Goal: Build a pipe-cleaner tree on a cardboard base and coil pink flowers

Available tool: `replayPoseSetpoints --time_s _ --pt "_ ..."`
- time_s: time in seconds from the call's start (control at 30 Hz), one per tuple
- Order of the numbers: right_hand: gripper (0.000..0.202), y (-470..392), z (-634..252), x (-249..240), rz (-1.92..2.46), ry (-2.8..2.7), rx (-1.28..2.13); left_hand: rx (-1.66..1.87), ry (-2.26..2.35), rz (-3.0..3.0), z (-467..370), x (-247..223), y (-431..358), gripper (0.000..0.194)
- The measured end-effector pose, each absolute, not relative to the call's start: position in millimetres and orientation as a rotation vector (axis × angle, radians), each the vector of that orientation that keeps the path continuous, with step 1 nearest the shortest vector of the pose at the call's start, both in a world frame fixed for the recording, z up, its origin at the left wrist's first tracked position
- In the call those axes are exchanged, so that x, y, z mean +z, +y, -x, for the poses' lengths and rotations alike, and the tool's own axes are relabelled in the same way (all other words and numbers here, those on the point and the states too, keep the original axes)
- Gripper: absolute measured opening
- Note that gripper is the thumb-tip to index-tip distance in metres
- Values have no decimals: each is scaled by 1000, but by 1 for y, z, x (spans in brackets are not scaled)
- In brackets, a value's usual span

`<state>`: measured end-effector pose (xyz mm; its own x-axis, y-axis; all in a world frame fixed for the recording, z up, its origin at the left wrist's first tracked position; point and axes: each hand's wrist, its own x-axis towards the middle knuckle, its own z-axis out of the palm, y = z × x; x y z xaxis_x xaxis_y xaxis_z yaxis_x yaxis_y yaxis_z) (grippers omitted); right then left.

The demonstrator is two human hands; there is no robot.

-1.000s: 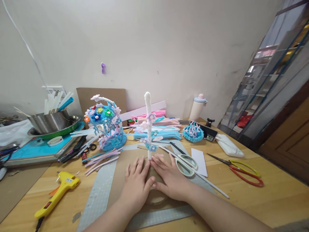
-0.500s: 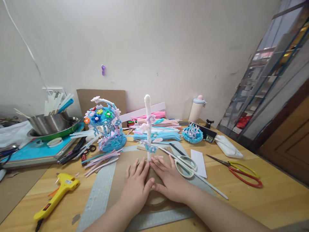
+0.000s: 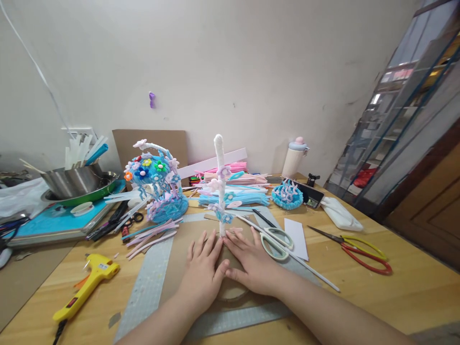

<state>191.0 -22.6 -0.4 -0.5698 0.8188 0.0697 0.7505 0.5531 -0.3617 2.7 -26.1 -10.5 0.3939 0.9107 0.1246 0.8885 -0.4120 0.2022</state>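
Note:
Both hands lie flat, fingers spread, on brown cardboard over a grey cutting mat. My left hand is at the left and my right hand at the right, their thumbs meeting or nearly so. Between their index fingertips rises an upright white fuzzy stem with lilac, pink and blue flowers on it. The fingertips are at its foot; whether they press on it I cannot tell. A curved cut or ring shows in the cardboard below the thumbs. Green-handled scissors lie beside my right hand.
A yellow glue gun lies at left, near a metal bowl. Behind are a blue flowered ornament and pipe cleaner bundles. At right are a blue basket, a white card and red-and-yellow scissors.
The view has shifted slightly, with things on the table a little higher in the picture. Both hands keep the same pose beside the stem.

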Motion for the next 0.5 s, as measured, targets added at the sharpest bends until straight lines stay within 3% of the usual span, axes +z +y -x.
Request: replayPoseSetpoints --time_s 0.5 --pt "73 -22 -190 3 1333 -2555 426 356 1630 -2570 0 -13 -25 50"
